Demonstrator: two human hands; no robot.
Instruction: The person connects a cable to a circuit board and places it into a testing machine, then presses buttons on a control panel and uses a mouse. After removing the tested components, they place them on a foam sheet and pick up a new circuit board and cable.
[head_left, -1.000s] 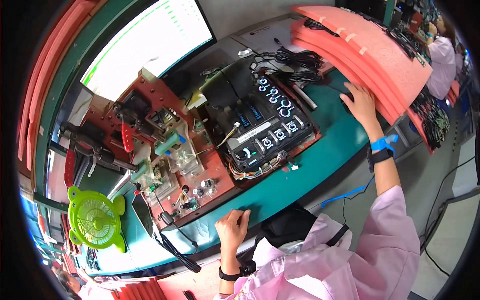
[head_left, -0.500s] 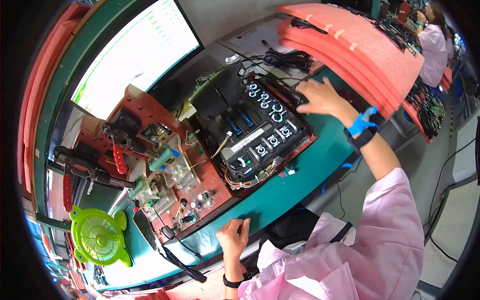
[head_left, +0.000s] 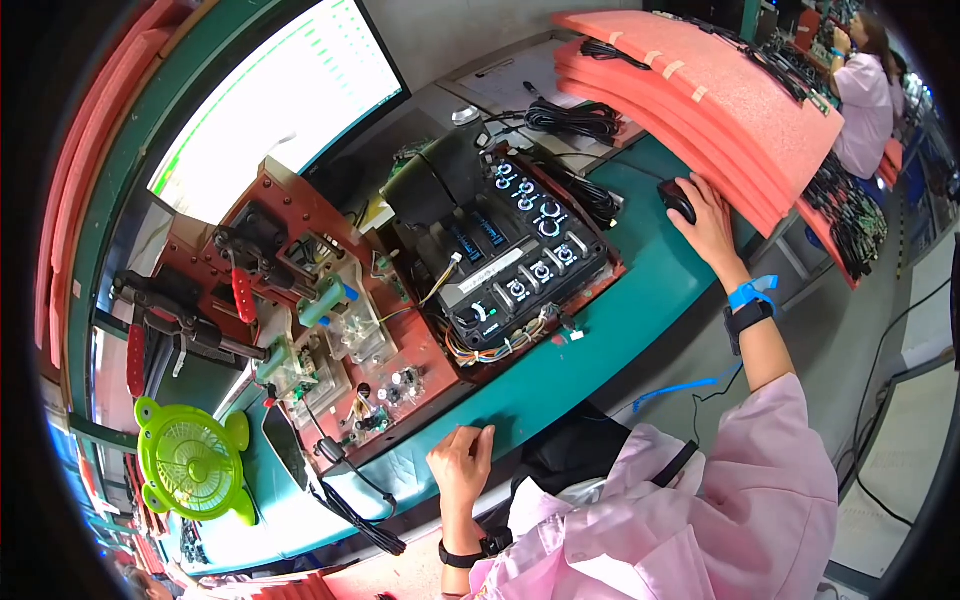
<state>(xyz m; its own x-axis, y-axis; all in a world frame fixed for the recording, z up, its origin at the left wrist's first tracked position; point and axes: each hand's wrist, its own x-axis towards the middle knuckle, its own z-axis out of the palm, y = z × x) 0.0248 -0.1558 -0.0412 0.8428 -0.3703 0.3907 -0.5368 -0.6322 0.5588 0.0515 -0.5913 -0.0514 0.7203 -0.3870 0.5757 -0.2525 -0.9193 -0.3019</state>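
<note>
My right hand [head_left: 706, 222] lies over a black computer mouse [head_left: 678, 199] on the green bench [head_left: 640, 320], right beside a stack of orange foam sheets [head_left: 720, 90]. A blue strap and a black band sit on that wrist. My left hand [head_left: 462, 465] rests on the bench's near edge with its fingers curled and nothing in it. Between the hands stands a black test unit [head_left: 520, 255] with lit round displays and coloured wires, set on a red-brown fixture plate [head_left: 300, 300] with clamps.
A lit monitor [head_left: 270, 110] stands at the back left. A green frog-shaped fan [head_left: 190, 462] sits at the near left. Coiled black cables [head_left: 570, 120] lie behind the unit. Another person in pink [head_left: 865, 95] works at the far right.
My right hand reached in to the far corner of the black unit and has moved back out onto the mouse. My left hand has stayed at the bench edge.
</note>
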